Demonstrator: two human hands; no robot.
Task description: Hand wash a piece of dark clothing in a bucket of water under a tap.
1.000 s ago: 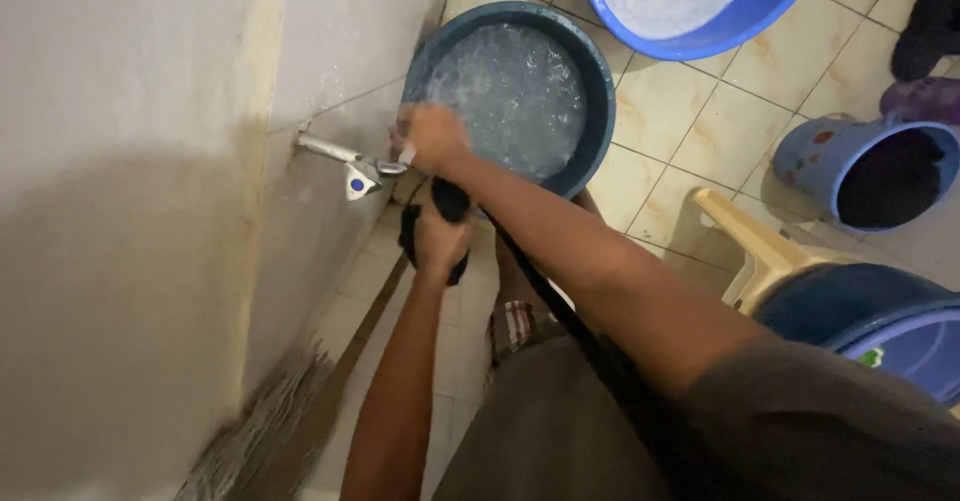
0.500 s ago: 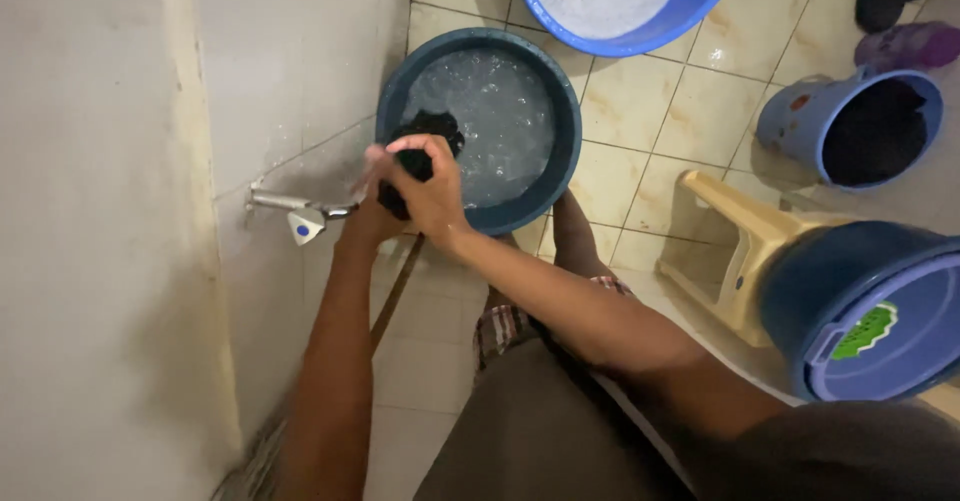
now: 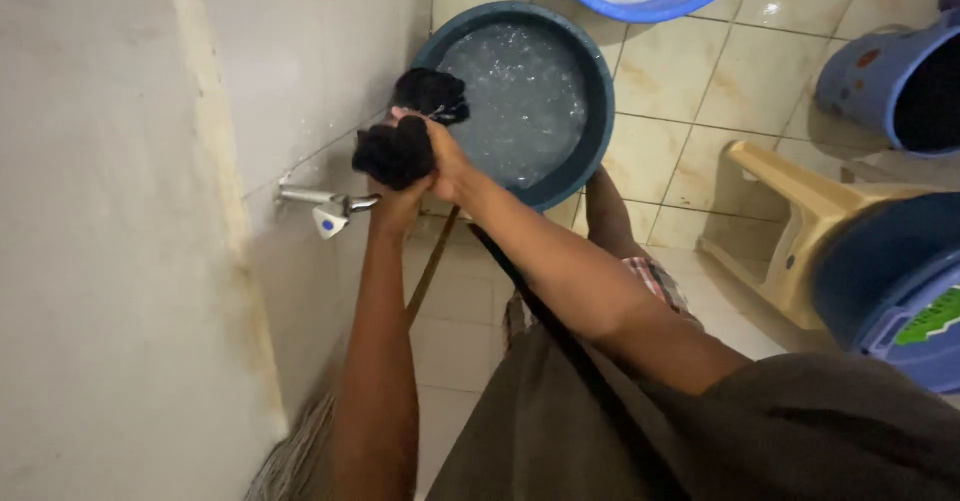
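Both my hands grip a wet black cloth [image 3: 400, 151] bunched up over the near rim of a dark teal basin [image 3: 598, 136] full of soapy water. My left hand [image 3: 392, 204] holds the lower bunch, just right of a metal wall tap [image 3: 325, 204]. My right hand [image 3: 443, 161] is closed around the cloth's upper part, and another black bunch [image 3: 431, 91] sticks out beyond it above the basin's edge.
A blue basin [image 3: 660, 1] with suds stands at the top. A blue bucket [image 3: 890, 76] with dark contents is at the right, a beige plastic stool [image 3: 800, 211] below it, and a lidded blue bucket [image 3: 895, 291] on the stool's right. A broom [image 3: 300, 441] leans on the wall.
My hands have lifted from beside the tap and now squeeze the black cloth together over the basin's rim. The view has shifted a little to the left and down.
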